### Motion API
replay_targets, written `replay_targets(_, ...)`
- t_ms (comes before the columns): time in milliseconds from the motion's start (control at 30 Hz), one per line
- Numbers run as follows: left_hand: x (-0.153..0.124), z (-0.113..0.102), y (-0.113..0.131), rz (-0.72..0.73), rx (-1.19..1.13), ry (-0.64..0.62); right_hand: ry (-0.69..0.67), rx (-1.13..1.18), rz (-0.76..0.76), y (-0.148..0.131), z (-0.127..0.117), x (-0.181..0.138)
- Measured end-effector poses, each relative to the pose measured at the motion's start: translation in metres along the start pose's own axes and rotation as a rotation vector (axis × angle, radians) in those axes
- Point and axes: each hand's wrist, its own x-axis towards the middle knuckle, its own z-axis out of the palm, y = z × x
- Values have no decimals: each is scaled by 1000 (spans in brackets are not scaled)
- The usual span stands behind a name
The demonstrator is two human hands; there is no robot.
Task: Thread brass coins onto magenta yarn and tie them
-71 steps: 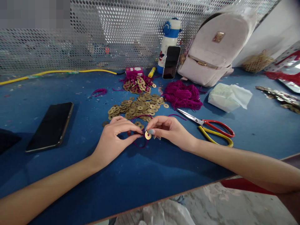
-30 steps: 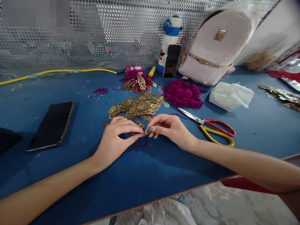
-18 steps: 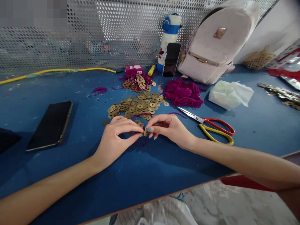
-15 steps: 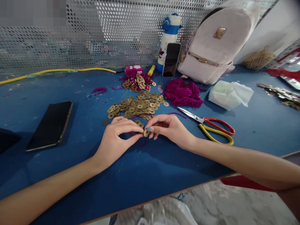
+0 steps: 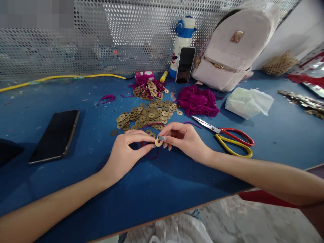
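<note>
Between my two hands is a round brass-coloured coin [image 5: 158, 143] with a hole in it. My left hand [image 5: 126, 148] pinches the coin's left edge between thumb and index finger. My right hand [image 5: 186, 140] has its thumb and index finger pressed together at the coin's right side, where a bit of purple cord [image 5: 153, 157] shows at the hole. That cord loops down below the fingers and up behind them. Several more coins lie just behind my fingertips, partly hidden. Farther back spreads a heap of loose holed coins [image 5: 148, 114].
Red-and-yellow-handled scissors [image 5: 235, 140] lie right of my right hand. Behind are a purple yarn bundle [image 5: 197, 101], coins tied with purple cord [image 5: 149, 89], an upright phone [image 5: 185, 65], a bottle [image 5: 182, 42] and a backpack [image 5: 233, 50]. Another phone [image 5: 56, 135] lies left, a tissue pack [image 5: 246, 103] right.
The coin has turned to show more of its flat face and its hole. Both hands have barely moved and keep their pinch.
</note>
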Motion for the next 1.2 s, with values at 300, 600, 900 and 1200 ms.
replay_targets(300, 0, 1, -5, -115, -53, 18, 49, -192, -203, 2, 1, -4)
replay_targets(600, 1, 1, -1, -148, -142, 2, -53, -670, -561, -5, -9, -4)
replay_targets(900, 1, 1, -1, -146, -89, 1, -61, -756, -675, -11, -9, -4)
replay_targets(1200, 1, 2, 2, -116, -80, -2, -93, -1022, -874, -11, -18, -5)
